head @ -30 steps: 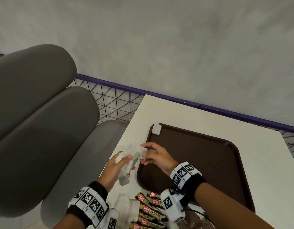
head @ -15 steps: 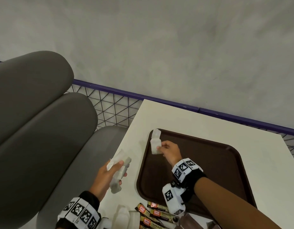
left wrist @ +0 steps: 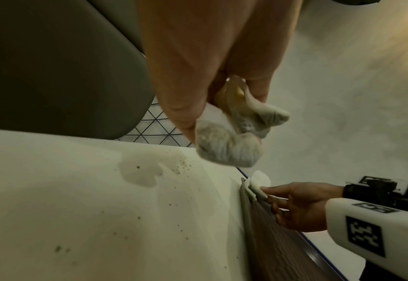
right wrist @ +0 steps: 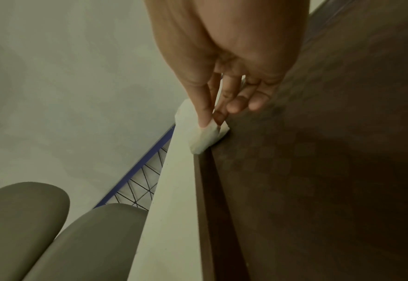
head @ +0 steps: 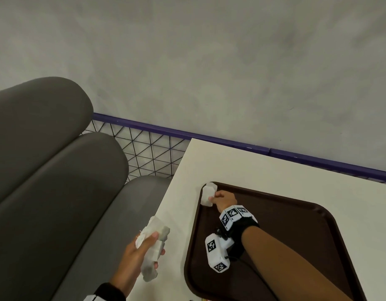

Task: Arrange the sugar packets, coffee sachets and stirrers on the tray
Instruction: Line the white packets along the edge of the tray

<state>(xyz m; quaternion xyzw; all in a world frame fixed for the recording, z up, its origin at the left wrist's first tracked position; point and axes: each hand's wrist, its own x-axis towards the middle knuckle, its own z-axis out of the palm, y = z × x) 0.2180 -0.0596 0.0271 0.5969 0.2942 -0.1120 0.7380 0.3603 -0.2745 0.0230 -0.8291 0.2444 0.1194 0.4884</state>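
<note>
1. Pinching a white sugar packet (head: 207,199) between thumb and fingertips, the right hand (head: 225,199) holds it at the far left corner of the brown tray (head: 296,240), against the rim.
2. A second sugar packet (head: 210,187) lies just beyond it in that same corner, the two touching.
3. The left hand (head: 137,257) is curled round a bunch of sugar packets (head: 154,244), held above the white table (head: 263,170) just left of the tray.
4. Grey seat cushions (head: 57,181) stand left of the table.
</note>
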